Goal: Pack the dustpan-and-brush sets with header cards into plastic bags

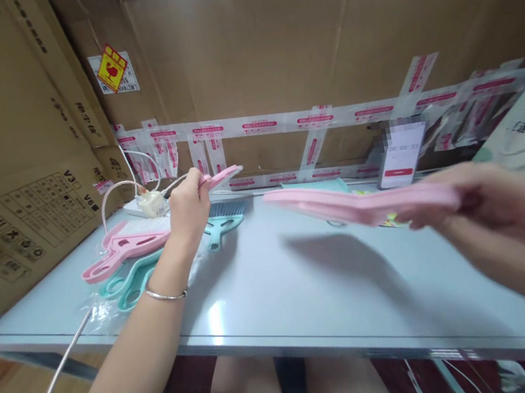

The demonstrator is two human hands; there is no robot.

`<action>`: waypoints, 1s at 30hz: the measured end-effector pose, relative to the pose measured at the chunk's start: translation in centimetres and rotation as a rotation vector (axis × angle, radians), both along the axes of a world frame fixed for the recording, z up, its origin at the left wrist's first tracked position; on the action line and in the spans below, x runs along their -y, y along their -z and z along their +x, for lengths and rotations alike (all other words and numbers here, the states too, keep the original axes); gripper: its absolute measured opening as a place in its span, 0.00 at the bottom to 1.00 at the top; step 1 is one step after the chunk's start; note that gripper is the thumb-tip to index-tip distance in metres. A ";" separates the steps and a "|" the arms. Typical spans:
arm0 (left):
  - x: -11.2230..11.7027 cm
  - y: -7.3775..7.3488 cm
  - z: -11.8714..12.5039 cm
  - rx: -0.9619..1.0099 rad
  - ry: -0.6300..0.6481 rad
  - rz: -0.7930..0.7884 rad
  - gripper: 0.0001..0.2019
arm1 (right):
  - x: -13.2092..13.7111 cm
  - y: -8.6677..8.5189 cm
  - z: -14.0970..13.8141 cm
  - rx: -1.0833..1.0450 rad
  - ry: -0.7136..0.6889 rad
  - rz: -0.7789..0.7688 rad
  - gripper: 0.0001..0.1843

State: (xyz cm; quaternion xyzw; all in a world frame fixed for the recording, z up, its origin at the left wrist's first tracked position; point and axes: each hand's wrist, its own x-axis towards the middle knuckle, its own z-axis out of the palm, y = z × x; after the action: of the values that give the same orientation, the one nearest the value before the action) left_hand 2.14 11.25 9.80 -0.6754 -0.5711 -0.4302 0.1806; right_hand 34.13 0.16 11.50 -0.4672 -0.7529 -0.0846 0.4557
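My left hand point(187, 203) is closed on the end of a flat pink tool point(224, 175), raised above the back of the table and seen nearly edge-on; I cannot tell if it is a brush or a dustpan. My right hand point(492, 203), blurred, grips the handle of a pink dustpan point(335, 203), tilted above the table and casting a broad shadow. Left of my left forearm lies a pink hand brush point(131, 244) with pale bristles, on top of teal handled pieces point(133, 283). A teal brush point(219, 226) with dark bristles lies just beyond my left wrist.
A large cardboard box point(264, 33) walls off the back, another box point(8, 167) the left. A phone point(400, 155) showing a timer leans at the back right. A white charger point(152, 204) with cables sits back left. Behind the dustpan is a flat teal piece point(316, 187).
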 end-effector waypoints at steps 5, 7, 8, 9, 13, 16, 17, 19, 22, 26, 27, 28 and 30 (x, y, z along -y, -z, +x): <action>0.5 -0.4 0.3 -0.058 0.006 0.087 0.06 | 3.4 3.2 -4.3 0.379 -0.368 0.215 0.10; 0.8 -0.6 0.5 -0.099 0.013 0.106 0.06 | 3.9 4.0 -5.9 0.463 -0.418 0.270 0.13; 1.0 -0.6 0.6 -0.121 0.022 0.120 0.06 | 4.0 4.3 -6.6 0.486 -0.436 0.288 0.15; 1.1 -0.7 0.7 -0.144 0.038 0.138 0.06 | 4.0 4.5 -7.2 0.497 -0.449 0.299 0.15; 2.3 -1.0 1.3 -0.221 0.160 0.257 0.09 | 3.3 5.3 -8.7 0.488 -0.479 0.255 0.15; 4.0 -0.8 2.0 -0.274 0.256 0.299 0.09 | 2.4 6.3 -9.1 0.458 -0.480 0.096 0.13; 4.7 -0.5 2.3 -0.293 0.289 0.298 0.08 | 2.1 6.7 -9.1 0.435 -0.488 0.042 0.12; 6.3 0.3 2.9 -0.332 0.355 0.290 0.06 | 1.4 7.4 -9.1 0.371 -0.511 -0.026 0.10; 8.5 1.8 3.9 -0.426 0.412 0.296 0.07 | 0.7 8.0 -8.5 0.316 -0.520 -0.032 0.12; 10.5 3.5 4.9 -0.554 0.463 0.259 0.08 | 0.9 7.4 -7.0 0.254 -0.540 0.010 0.13; 10.7 3.8 5.0 -0.571 0.468 0.243 0.08 | 1.0 7.0 -6.6 0.222 -0.544 0.041 0.12; 10.8 4.1 5.2 -0.581 0.467 0.231 0.08 | 1.0 6.6 -6.1 0.195 -0.539 0.074 0.11; 10.7 4.6 5.5 -0.588 0.462 0.218 0.09 | 0.4 5.7 -5.2 0.164 -0.496 0.111 0.11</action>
State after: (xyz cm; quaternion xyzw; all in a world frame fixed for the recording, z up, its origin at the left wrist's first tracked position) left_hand 7.62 0.53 5.23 -0.8576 -0.2786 -0.3057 0.3055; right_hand 28.98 -0.27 5.77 -0.2342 -0.8730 -0.0489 0.4250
